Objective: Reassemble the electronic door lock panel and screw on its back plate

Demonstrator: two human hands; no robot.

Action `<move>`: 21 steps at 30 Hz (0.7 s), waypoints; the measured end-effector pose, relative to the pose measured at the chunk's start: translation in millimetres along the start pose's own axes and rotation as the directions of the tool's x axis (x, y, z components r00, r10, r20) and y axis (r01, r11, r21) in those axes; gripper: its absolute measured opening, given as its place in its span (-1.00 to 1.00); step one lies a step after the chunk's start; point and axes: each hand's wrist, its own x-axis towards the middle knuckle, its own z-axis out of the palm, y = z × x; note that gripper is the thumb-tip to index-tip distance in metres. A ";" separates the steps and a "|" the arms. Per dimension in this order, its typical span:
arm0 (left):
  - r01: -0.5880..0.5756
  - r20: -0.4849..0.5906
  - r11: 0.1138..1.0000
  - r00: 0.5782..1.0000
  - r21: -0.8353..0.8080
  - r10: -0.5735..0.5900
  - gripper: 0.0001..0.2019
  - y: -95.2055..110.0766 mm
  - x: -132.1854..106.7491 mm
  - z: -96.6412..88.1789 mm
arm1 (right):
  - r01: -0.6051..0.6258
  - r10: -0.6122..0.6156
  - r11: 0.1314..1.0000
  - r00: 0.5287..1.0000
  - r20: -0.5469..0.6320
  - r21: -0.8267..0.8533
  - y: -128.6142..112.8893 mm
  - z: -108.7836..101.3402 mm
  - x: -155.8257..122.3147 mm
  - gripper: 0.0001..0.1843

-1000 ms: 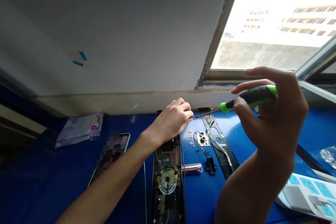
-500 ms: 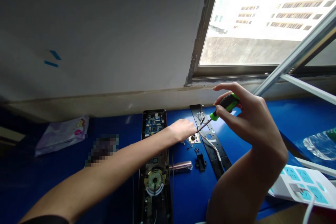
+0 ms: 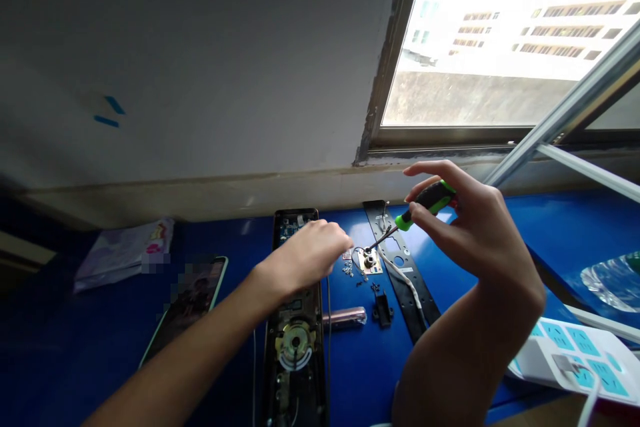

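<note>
My right hand (image 3: 470, 227) is closed round a green and black screwdriver (image 3: 425, 201), whose thin shaft points down left toward a small brass plate (image 3: 371, 261) on the blue table (image 3: 100, 347). My left hand (image 3: 305, 255) hovers over the upper part of a long, opened door-lock body (image 3: 294, 333), fingers curled together; whether it holds anything is hidden. Several tiny screws (image 3: 349, 270) lie between the left hand and the brass plate.
A black slotted metal strip (image 3: 405, 273) with a white cable lies right of the plate. A small black part (image 3: 383, 310) and a pink cylinder (image 3: 345, 317) lie nearby. A phone (image 3: 185, 303), a plastic packet (image 3: 125, 250), a white power strip (image 3: 575, 353) and a window (image 3: 500, 47) surround them.
My left hand drew back left from the brass plate to above the lock body. The screwdriver tip stays near the plate. One second ago the right hand was raised closer to the camera.
</note>
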 end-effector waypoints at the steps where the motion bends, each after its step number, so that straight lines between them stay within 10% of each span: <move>1: 0.007 -0.138 0.999 0.990 -0.050 -0.014 -0.70 -5.3 -11.4 -3.1 | 0.018 -0.018 1.000 1.000 -0.016 0.004 -1.4 2.1 0.7 -0.61; 5: 0.120 -0.654 0.977 0.728 -0.173 -0.206 -0.76 -31.1 -56.2 -0.1 | 0.134 -0.124 0.988 0.984 -0.127 0.075 -14.4 18.9 6.5 -0.58; 8: 0.196 -0.714 0.902 0.556 -0.385 -0.426 -0.76 -44.3 -81.9 16.9 | 0.215 -0.187 0.965 0.964 -0.189 0.147 -32.0 39.3 12.1 -0.59; 16: -0.011 -0.470 0.626 0.669 -0.780 -0.575 -0.52 -43.6 -98.1 65.4 | 0.335 -0.307 0.930 0.934 -0.183 0.149 -73.8 97.5 20.7 -0.62; 21: -0.053 -0.440 0.546 0.660 -0.836 -0.609 -0.59 -38.6 -97.2 74.2 | 0.359 -0.338 0.921 0.929 -0.151 0.148 -77.6 118.0 23.3 -0.60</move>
